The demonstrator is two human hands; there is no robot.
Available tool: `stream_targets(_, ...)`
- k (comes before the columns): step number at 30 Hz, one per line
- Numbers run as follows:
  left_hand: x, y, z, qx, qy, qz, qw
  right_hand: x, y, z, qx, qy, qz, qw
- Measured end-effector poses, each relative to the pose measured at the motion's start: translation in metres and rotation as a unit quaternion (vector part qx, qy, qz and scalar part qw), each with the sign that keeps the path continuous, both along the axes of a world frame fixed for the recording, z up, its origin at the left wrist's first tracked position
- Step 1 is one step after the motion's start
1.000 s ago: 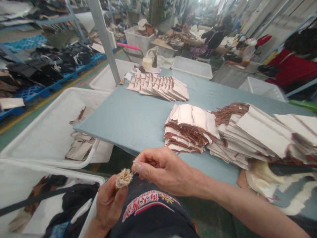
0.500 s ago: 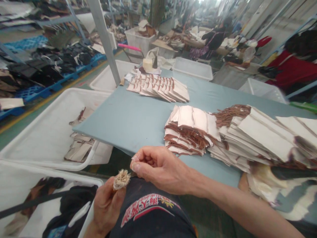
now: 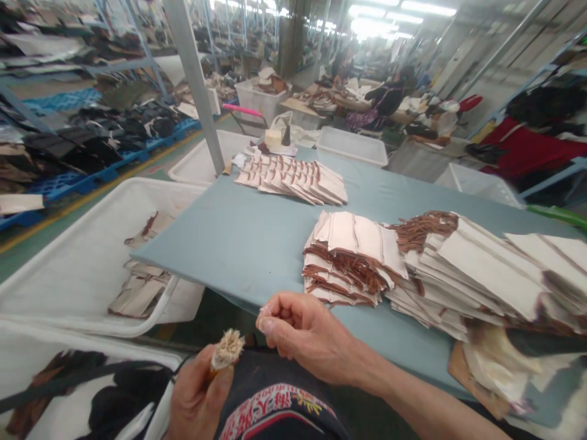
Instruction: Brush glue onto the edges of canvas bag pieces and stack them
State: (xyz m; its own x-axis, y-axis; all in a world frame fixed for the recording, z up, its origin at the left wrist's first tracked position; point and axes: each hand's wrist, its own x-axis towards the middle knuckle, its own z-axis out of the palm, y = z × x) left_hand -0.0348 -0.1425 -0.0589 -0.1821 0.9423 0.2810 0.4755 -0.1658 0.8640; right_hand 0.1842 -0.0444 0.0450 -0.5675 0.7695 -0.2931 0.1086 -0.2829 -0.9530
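Low in the head view, my left hand is closed round a stubby brush. Its pale, frayed bristles point up and away from me, and the fingers hide most of the handle. Just right of it, apart from the brush, my right hand is closed in a pinch near the table's front edge. A whitish bit or residue shows at its fingertips, too small to name. Beyond that hand, a stack of cream fabric or leather pieces with brown edges lies on the blue-grey table.
More cream pieces are piled at the right, and a fanned row of pieces lies farther back. White bins stand along the left. A metal post rises by the table's back left corner.
The view has tilted up slightly, so the table and stacks appear lower. My right hand has moved slightly right, farther from the brush. My left hand still holds the brush.
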Motion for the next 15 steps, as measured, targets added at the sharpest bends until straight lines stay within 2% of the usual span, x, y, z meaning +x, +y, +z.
stream_targets(7, 0.0016, 0.0072, 0.0042, 0.022, 0.007, -0.008, 1.0, 0.0005, 0.0004, -0.001, -0.01, 0.017, -0.012, 1.0)
stream_targets(15, -0.0036, 0.0018, 0.0008, -0.012, -0.005, -0.019, 1.0, -0.0017, -0.0025, -0.0028, -0.013, 0.021, -0.001, 1.0)
